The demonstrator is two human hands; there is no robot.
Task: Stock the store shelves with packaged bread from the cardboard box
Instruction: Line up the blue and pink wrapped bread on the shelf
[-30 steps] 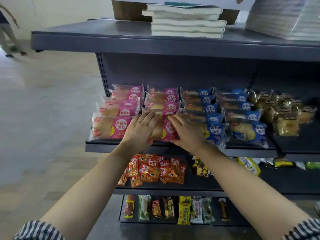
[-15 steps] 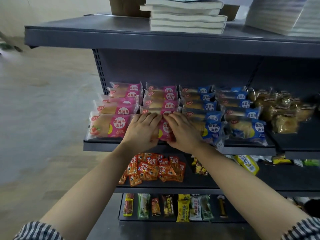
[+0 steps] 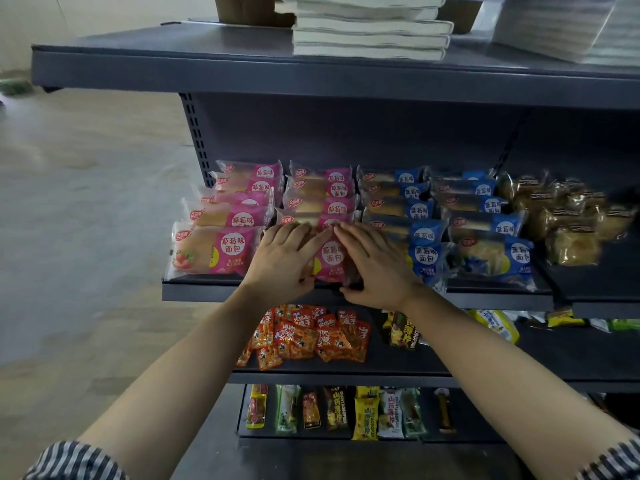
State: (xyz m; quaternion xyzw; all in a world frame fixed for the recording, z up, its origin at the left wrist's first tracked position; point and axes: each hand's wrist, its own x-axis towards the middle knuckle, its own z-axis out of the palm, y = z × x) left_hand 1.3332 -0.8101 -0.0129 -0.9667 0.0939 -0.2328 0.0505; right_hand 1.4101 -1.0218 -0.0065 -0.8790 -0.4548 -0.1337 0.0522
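At centre frame, head view, both hands lay on one pink strawberry bread packet (image 3: 333, 259) at the front of the bread shelf (image 3: 194, 291). Left hand (image 3: 284, 259) covered the packet's left half, fingers straight and close together, flat on top. Right hand (image 3: 379, 268) covered the right half the same way. The fingertips of the two hands nearly met over the packet's upper edge. Both thumbs sat tucked low at the packet's front edge, by the shelf lip. Striped sleeves (image 3: 72, 460) showed at the bottom corners.

Left of the held packet lay a second front pink packet (image 3: 214, 249), just beside the left hand. Behind both, more pink bread packets (image 3: 249, 188) ran back in two overlapping rows. Right of them, blue bread packets (image 3: 485, 206) lay in two rows, the nearest one touching the right hand. Clear-wrapped brown buns (image 3: 568, 216) filled the far right of that shelf.

Upper frame: top shelf (image 3: 173, 67) carried a stack of books (image 3: 370, 32) and a brown cardboard piece (image 3: 242, 8), cut off by the frame edge, so whether it was the box could not be told.

Below the hands, orange-red snack packets (image 3: 308, 337) lay heaped on the next shelf down. Lowest shelf held a row of upright snack sticks (image 3: 346, 410). Pale floor (image 3: 86, 237) filled the left side.
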